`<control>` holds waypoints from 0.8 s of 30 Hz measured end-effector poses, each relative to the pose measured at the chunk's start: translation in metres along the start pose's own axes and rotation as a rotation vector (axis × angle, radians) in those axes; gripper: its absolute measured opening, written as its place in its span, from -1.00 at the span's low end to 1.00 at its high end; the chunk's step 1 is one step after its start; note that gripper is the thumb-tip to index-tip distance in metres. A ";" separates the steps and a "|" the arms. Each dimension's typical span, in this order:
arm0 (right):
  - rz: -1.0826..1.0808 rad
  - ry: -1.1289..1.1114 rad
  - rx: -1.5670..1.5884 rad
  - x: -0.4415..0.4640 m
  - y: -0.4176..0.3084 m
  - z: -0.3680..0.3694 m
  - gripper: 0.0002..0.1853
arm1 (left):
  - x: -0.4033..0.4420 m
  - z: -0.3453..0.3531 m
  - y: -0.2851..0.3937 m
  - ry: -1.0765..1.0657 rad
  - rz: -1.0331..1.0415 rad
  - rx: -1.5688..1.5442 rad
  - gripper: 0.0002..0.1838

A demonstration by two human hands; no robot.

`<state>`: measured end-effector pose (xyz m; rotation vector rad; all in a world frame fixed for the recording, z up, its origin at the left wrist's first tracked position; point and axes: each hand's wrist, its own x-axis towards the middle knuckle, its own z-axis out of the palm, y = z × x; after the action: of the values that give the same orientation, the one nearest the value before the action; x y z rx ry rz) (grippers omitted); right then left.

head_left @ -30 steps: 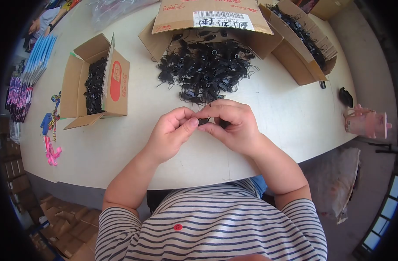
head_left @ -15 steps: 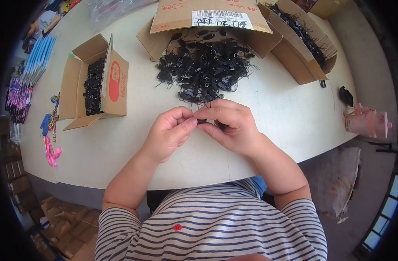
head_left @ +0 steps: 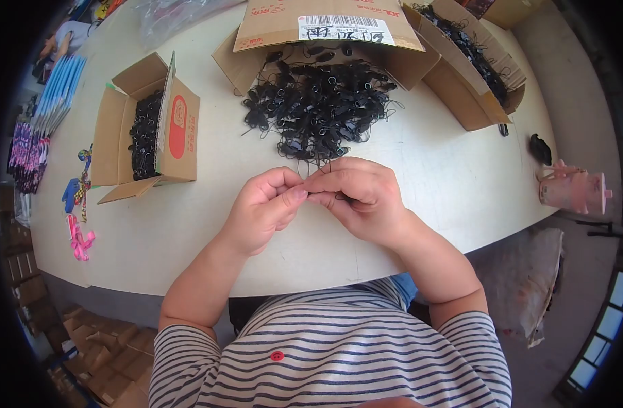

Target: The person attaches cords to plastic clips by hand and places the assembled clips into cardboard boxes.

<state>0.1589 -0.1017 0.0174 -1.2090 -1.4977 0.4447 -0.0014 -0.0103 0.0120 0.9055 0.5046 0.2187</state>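
Note:
My left hand (head_left: 265, 207) and my right hand (head_left: 361, 196) meet above the near middle of the table, fingertips pinched together. Between them is a small black piece with a thin cord loop (head_left: 310, 194), mostly hidden by the fingers. Thin black cord sticks up past the fingertips. Just beyond the hands lies a heap of small black pieces with cord loops (head_left: 318, 109), some showing shiny rings. The heap spills from the opening of a large cardboard box (head_left: 271, 30) lying with its flaps towards me.
An open cardboard box (head_left: 182, 146) of black pieces stands at left, another long cardboard box (head_left: 454, 102) at right. Coloured straps (head_left: 80, 234) lie on the left edge. A pink cup (head_left: 573, 190) stands at the right edge. Another person's arm (head_left: 65, 42) shows at upper left.
The right fingers have closed in over the black piece, so less of it shows now. Both hands stay in nearly the same place.

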 end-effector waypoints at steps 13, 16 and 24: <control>0.510 0.221 1.380 0.002 0.019 -0.030 -0.74 | 0.007 -0.022 0.006 -0.099 0.064 -0.471 -0.82; 0.451 0.208 1.594 0.001 0.027 -0.031 -0.75 | 0.008 -0.021 0.008 0.009 0.084 -0.465 -0.80; 0.619 0.432 1.355 0.007 0.016 -0.031 -0.76 | 0.014 -0.032 0.006 0.137 0.056 -0.455 -0.83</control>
<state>0.1946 -0.0992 0.0185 -0.5221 -0.1877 1.2449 -0.0057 0.0209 -0.0039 0.4623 0.5287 0.4300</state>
